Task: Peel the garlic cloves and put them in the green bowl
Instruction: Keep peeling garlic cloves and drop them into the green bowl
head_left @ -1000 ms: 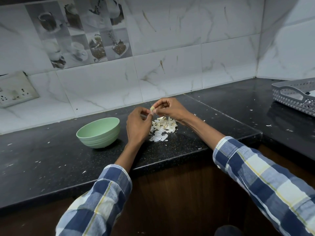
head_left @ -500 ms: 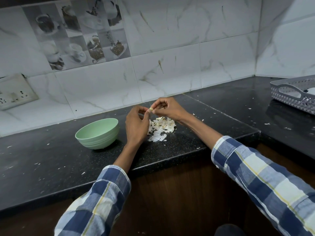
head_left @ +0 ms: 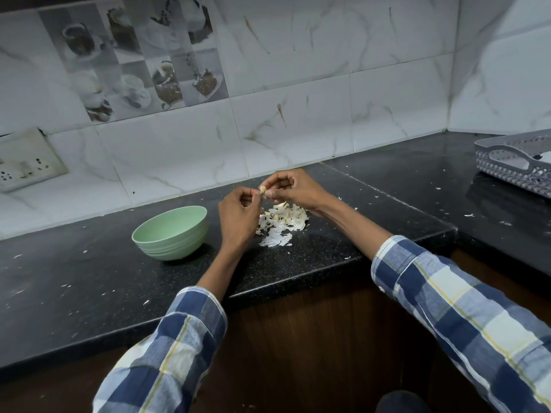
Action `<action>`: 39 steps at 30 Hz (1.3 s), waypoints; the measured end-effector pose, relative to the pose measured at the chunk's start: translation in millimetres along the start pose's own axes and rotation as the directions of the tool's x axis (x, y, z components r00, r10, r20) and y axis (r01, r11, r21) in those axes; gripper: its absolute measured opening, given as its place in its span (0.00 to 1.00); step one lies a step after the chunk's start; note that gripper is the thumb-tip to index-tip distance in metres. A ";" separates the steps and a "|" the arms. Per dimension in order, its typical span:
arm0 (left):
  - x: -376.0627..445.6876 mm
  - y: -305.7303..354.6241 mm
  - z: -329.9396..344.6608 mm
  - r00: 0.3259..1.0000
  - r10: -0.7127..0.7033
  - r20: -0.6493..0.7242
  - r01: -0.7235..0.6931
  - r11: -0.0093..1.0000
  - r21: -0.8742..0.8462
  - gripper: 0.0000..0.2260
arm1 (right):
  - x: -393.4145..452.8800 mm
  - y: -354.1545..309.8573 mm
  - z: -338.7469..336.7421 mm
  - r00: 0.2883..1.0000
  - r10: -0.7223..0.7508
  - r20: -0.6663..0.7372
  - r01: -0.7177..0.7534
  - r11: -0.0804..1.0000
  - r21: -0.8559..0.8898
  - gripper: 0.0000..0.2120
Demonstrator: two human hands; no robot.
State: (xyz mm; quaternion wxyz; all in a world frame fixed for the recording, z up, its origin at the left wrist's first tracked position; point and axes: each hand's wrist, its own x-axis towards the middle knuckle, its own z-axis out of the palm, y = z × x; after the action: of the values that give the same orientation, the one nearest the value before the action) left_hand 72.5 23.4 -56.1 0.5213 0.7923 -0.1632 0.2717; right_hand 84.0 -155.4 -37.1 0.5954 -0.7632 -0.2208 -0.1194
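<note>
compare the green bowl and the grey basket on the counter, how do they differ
The green bowl is round with smooth solid walls; the grey basket is straight-sided, with perforated walls and a cut-out handle. The bowl stands left of the hands, wholly in view; the basket sits far right, cut off by the frame edge. Both rest upright on the black counter.

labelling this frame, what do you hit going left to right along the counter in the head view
socket plate → green bowl → left hand → garlic clove → right hand → grey basket

Dim, soft indoor light; sharp centre, wide-angle bending at edges.
</note>
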 end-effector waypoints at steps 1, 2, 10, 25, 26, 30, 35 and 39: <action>0.0 -0.3 0.6 1.000 0.008 0.004 -0.008 1.000 0.006 0.07 | 0.1 -0.3 -0.1 1.000 0.016 0.003 -0.017 0.999 0.031 0.12; -0.2 -0.2 1.0 1.000 0.016 0.007 -0.017 1.000 0.016 0.06 | 0.4 -0.8 0.2 0.999 0.031 0.007 -0.032 0.998 0.059 0.12; -1.2 -8.0 2.9 0.999 0.011 0.049 -0.017 0.993 0.119 0.07 | 2.4 -6.5 -6.6 0.987 0.152 -0.042 -0.125 0.917 0.379 0.13; -1.4 -4.2 3.1 0.997 0.064 0.041 -0.067 0.996 0.062 0.14 | -2.7 -2.9 1.0 0.994 -0.030 -0.103 0.023 0.998 -0.064 0.11; -1.2 -4.0 2.7 0.997 0.066 0.037 -0.068 0.997 0.046 0.14 | -2.7 -3.1 1.1 0.994 -0.051 -0.098 0.043 0.995 -0.087 0.11; 0.3 -6.0 0.6 0.995 0.097 -0.017 -0.096 0.995 0.027 0.12 | -1.9 -2.0 2.7 0.989 -0.112 -0.095 0.100 0.987 -0.126 0.10; 0.9 -7.5 1.7 0.994 0.106 -0.039 -0.104 0.993 0.051 0.11 | -1.5 -0.4 4.5 0.982 -0.150 -0.113 0.131 0.979 -0.158 0.09; -1.0 -6.3 -0.1 0.989 0.132 -0.065 -0.123 0.984 0.129 0.11 | -0.1 -0.6 5.1 0.979 -0.159 -0.128 0.137 0.977 -0.164 0.08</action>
State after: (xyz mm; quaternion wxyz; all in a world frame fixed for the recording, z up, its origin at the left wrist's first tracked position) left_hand 75.1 26.0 -61.3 0.4580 0.8008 -0.1772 0.3429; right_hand 83.2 -150.4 -38.0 0.5382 -0.7780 -0.2249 -0.2335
